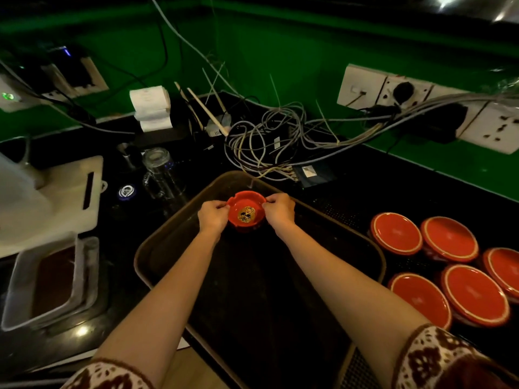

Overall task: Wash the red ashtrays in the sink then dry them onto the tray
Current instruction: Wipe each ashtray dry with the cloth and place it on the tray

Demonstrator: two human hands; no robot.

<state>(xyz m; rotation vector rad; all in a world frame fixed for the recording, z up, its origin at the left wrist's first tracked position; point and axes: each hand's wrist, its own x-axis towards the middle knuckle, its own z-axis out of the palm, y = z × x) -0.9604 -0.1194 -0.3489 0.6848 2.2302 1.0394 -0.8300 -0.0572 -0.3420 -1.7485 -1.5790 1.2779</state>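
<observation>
Ashtray [246,212] x1 pinched by L hand [213,216] + R hand [279,210] over 1 tray [136,262]; 5 plates [474,294] beside

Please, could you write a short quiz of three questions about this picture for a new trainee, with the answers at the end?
1. True or false: the left hand and the right hand both hold the red ashtray by its rim over the tray.
2. Where are the red dishes? A) left of the tray B) right of the tray C) inside the tray
3. Name the clear vessel standing left of the tray.
Key: 1 true; 2 B; 3 the glass mug.
</observation>
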